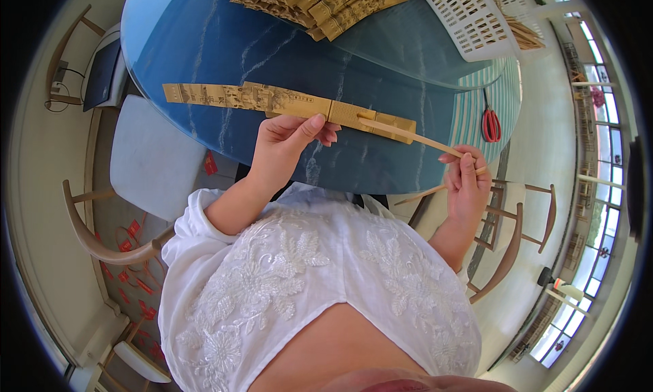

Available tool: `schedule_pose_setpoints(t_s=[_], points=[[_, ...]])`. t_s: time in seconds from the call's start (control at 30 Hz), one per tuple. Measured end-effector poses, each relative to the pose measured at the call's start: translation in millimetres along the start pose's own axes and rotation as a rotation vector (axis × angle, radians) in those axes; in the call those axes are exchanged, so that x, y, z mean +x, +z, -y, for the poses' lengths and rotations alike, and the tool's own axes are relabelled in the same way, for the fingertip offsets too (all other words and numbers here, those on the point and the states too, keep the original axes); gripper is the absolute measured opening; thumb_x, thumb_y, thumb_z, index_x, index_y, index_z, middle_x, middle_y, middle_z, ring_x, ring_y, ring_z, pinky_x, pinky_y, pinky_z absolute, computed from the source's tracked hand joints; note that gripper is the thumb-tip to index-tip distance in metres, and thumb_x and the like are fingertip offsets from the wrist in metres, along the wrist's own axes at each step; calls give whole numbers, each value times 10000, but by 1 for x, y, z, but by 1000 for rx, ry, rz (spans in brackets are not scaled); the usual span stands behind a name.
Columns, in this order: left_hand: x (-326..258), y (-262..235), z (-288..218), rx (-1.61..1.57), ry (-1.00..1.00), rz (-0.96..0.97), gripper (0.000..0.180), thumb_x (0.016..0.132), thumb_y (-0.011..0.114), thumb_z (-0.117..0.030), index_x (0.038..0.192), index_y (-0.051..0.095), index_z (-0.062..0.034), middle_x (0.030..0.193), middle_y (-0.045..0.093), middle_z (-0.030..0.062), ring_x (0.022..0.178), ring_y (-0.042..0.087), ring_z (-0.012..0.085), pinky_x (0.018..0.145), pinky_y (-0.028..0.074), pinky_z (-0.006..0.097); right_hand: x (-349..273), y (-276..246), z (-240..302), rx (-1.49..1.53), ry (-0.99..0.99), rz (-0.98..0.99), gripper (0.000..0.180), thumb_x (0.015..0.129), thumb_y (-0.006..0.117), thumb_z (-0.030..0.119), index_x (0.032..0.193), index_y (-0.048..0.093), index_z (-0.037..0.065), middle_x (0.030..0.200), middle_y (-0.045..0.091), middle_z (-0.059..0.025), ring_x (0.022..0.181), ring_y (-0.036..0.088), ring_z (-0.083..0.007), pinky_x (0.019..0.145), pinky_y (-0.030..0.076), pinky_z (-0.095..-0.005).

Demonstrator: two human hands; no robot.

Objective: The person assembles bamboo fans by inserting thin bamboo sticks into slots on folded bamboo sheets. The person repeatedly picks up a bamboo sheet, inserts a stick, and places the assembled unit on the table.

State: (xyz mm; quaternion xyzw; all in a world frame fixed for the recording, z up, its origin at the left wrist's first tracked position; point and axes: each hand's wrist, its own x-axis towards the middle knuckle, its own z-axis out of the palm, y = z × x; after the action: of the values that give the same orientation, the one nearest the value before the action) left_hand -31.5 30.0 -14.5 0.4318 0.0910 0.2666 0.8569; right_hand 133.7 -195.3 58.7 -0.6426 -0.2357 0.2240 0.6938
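Observation:
A long tan bamboo strip panel [272, 99] lies across the blue round table [204, 45], near its front edge. My left hand [289, 137] grips the panel's near edge at the middle, thumb on top. My right hand [466, 178] pinches a thin bamboo stick [415, 137] whose far end rests on the panel's right end. A second thin stick [435, 189] pokes out below my right hand.
A pile of similar bamboo panels [326, 4] sits at the table's far side. A white slotted basket [469, 18] holds more sticks. Red-handled scissors [491, 123] lie on the striped cloth at right. Wooden chairs [517, 222] stand on both sides.

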Motion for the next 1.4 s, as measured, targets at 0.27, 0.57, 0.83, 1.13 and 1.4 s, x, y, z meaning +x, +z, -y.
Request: schedule_pose_setpoints(t_s=[0.27,0.57,0.83,1.13,1.4], points=[[-11,-2,2,108,139,40,194,913,554,-98,1036,621,37,899,653,112,780,616,173,700,504,291,7,43,-8,-103,126,230,198,910,557,103,1045,620,-28,734,645,-91,611,546,-51,464,289,-174],[-13,-16,-10,58,178,-26,171,903,572,-78,1014,617,44,870,645,86,770,603,128,703,498,250,18,76,7,-58,273,435,219,890,588,94,1082,639,2,830,666,-42,535,400,2,471,289,-164],[-20,-15,-14,25,70,25,168,902,578,-86,1000,621,43,834,646,84,750,597,134,678,493,252,21,88,8,-68,325,470,192,852,627,64,1037,631,11,817,654,-16,536,410,0,469,289,-162],[-23,-11,-12,-23,39,105,206,899,579,-80,1062,613,41,897,648,83,782,603,113,696,503,234,24,96,2,20,394,510,254,813,684,80,1043,587,31,828,571,33,620,429,6,517,314,-151],[-22,-17,-11,32,116,24,186,898,583,-85,1027,620,44,876,646,84,761,594,115,694,494,239,27,73,30,-66,-57,381,242,956,462,244,999,568,31,884,573,-61,607,397,-48,545,311,-174]])
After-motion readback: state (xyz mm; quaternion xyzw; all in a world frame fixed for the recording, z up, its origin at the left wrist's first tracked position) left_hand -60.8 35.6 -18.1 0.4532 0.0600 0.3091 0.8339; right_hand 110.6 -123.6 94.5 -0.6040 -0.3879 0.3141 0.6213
